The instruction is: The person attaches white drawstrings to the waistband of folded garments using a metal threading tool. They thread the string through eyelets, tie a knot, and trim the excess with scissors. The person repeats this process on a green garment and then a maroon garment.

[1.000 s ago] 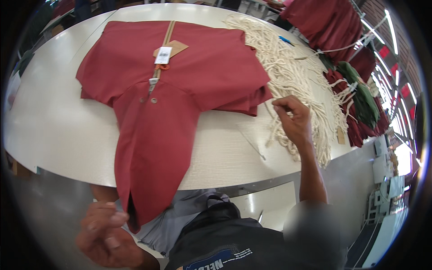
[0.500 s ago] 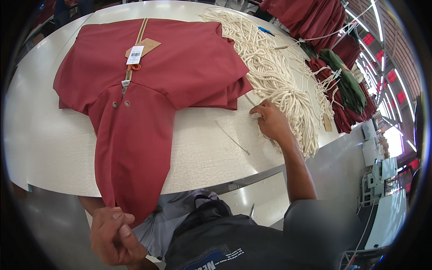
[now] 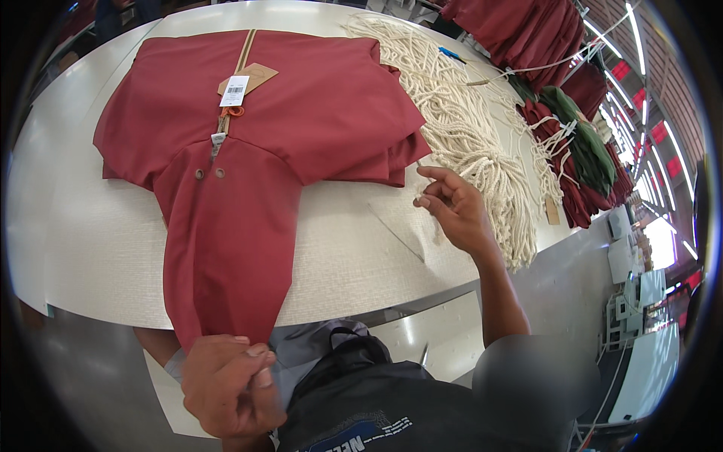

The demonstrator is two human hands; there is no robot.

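Observation:
A maroon hooded jacket lies folded on the table, its hood hanging toward me over the front edge. Two metal eyelets sit below the zip, and a white tag on a brown card lies over it. At the hood's lower end is my left hand, fingers curled and thumb bent in; whatever they hold is hidden. To the right of the jacket my right hand pinches a small whitish piece, too small to name, between thumb and finger. Beside it spreads a bundle of cream cords.
A thin wire-like rod lies on the pale table between jacket and right hand. A blue tool rests on the cords. Further right are dark green and maroon garments with cord ends.
My left hand has moved right and slightly up, now overlapping the hood's lower end. My right hand has stayed near the cords, its index finger lifted and the small piece still pinched.

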